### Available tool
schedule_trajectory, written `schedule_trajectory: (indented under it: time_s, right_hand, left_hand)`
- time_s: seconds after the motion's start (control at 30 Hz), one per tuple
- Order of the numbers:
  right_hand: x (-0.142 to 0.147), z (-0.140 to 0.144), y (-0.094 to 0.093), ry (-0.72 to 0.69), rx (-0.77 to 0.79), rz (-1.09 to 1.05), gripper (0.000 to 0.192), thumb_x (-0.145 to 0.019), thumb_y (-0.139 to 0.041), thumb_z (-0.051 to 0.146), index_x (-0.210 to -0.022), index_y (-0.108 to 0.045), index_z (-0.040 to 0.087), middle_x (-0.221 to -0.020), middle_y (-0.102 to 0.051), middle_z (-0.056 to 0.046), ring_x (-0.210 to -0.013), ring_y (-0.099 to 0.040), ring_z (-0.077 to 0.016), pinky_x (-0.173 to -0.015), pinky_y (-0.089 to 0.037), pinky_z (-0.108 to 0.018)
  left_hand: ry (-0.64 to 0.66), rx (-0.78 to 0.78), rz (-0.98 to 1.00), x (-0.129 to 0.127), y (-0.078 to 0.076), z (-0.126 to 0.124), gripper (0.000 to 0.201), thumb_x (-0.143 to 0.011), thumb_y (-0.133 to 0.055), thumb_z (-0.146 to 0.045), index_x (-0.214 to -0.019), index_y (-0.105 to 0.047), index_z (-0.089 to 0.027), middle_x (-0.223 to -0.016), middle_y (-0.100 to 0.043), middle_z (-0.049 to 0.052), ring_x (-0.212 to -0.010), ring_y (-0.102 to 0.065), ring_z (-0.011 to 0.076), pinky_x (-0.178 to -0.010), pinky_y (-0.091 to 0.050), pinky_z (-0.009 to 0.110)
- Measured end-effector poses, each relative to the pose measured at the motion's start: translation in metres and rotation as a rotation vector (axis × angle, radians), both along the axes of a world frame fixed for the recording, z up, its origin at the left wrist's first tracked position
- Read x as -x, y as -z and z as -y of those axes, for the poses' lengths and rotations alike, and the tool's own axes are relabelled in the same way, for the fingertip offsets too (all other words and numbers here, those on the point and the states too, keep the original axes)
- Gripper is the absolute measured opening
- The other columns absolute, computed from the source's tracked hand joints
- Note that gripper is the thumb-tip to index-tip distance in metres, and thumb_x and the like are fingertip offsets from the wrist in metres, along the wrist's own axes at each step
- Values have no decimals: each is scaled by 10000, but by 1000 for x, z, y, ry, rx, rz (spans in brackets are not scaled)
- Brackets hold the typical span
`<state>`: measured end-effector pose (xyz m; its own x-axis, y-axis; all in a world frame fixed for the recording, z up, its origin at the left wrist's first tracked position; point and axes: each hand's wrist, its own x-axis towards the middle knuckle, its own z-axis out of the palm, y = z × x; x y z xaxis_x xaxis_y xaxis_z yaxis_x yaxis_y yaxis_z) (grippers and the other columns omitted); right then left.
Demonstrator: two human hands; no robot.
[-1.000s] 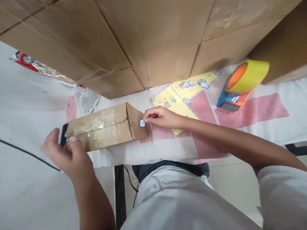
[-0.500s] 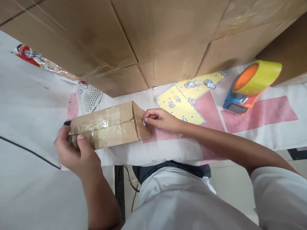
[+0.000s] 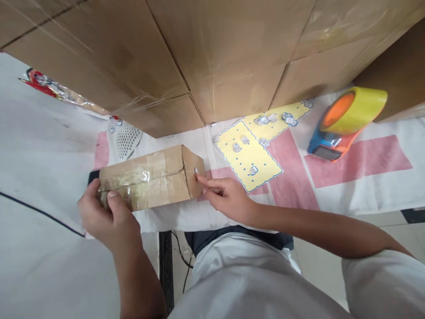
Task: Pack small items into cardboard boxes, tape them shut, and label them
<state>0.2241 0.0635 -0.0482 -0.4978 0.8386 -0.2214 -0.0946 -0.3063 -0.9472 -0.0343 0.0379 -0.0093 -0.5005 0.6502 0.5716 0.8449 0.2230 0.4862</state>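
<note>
A long, taped cardboard box (image 3: 156, 177) lies on the cloth-covered table, slightly turned. My left hand (image 3: 108, 208) grips its left end, thumb on top and fingers around the far corner. Beside those fingers a small black object (image 3: 94, 176) pokes out; what it is I cannot make out. On the box's right end face sits a small whitish sticker (image 3: 196, 170). My right hand (image 3: 229, 197) touches that face just under the sticker with an outstretched index finger, the thumb apart from it and the other fingers curled. Nothing is held in it.
Stacked large cardboard boxes (image 3: 232, 57) wall off the back. Right of the small box lie yellow sheets (image 3: 245, 155) bearing several small stickers. A tape dispenser (image 3: 345, 119) with yellow tape stands further right. A perforated white object (image 3: 128, 139) and a red item in clear wrap (image 3: 43, 84) are at left.
My right hand has let go of the small sticker, which now sits on the box's end face. That hand has shifted slightly toward me, its index finger now extended. My left hand keeps its grip.
</note>
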Motion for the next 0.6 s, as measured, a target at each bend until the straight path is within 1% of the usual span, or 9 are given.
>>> schedule_trajectory:
  time_s: [0.03, 0.1, 0.17, 0.23, 0.27, 0.33, 0.4, 0.5, 0.6]
  right_hand:
    - [2, 5, 1, -5, 35, -36, 588, -928, -548, 278, -1511, -536, 200, -662, -526, 56, -566, -366, -98, -535, -317, -247]
    - [5, 12, 4, 37, 68, -89, 622, -920, -553, 257, -1538, -500, 206, -657, -496, 60, -588, -386, -101, -551, -343, -243]
    - [8, 14, 6, 83, 90, -116, 632, -910, -563, 252, -1536, -500, 202, -643, -460, 66, -576, -360, -99, -535, -324, -237]
    - [10, 15, 7, 80, 116, -128, 647, -906, -566, 263, -1544, -486, 198, -623, -421, 75, -549, -312, -97, -507, -280, -235]
    - [11, 15, 7, 83, 127, -126, 646, -907, -563, 269, -1544, -487, 195, -629, -417, 73, -555, -316, -99, -510, -278, -235]
    - [11, 15, 8, 123, 132, -107, 610, -906, -553, 279, -1507, -534, 177, -655, -432, 57, -597, -356, -108, -537, -304, -238]
    - [12, 17, 8, 149, 114, -84, 595, -900, -552, 275, -1484, -560, 163, -661, -413, 56, -617, -358, -111, -559, -318, -242]
    - [14, 22, 12, 136, 43, -67, 646, -883, -569, 252, -1521, -517, 161, -661, -350, 73, -595, -324, -102, -564, -317, -244]
    - [16, 26, 16, 183, -17, -33, 615, -893, -567, 254, -1500, -543, 162, -718, -393, 57, -611, -344, -100, -580, -336, -251]
  left_hand:
    - [-2, 5, -5, 0, 0, 0, 544, -846, -552, -283, -1364, -638, -143, -1351, -671, 116, -1233, -639, 286, -1050, -499, 421]
    - [-5, 11, -2, 0, 1, 1, 548, -848, -549, -284, -1374, -629, -153, -1358, -665, 110, -1241, -634, 282, -1044, -501, 413]
    - [-12, 15, 18, 0, 1, 1, 541, -861, -548, -285, -1382, -620, -155, -1359, -657, 113, -1239, -632, 285, -1043, -503, 415]
    - [-20, 18, 29, 0, 2, 0, 539, -868, -552, -291, -1383, -617, -146, -1354, -653, 127, -1233, -632, 298, -1032, -506, 425]
    - [-23, 18, 31, 1, 2, 0, 540, -868, -555, -297, -1381, -618, -139, -1351, -654, 135, -1230, -632, 303, -1026, -507, 427]
    - [-27, 17, 27, 2, 3, 0, 542, -864, -559, -301, -1376, -623, -134, -1347, -659, 135, -1228, -632, 301, -1022, -508, 423]
    - [-22, 9, 25, 3, 4, 0, 543, -860, -564, -294, -1376, -624, -137, -1343, -662, 128, -1224, -634, 293, -1022, -512, 416]
    - [-11, -1, 10, 6, 6, 1, 546, -852, -574, -271, -1379, -622, -136, -1344, -662, 129, -1221, -637, 295, -1026, -515, 421]
    - [-16, 16, -24, 8, 7, 1, 542, -860, -578, -279, -1384, -616, -140, -1351, -661, 121, -1223, -635, 289, -1031, -502, 417]
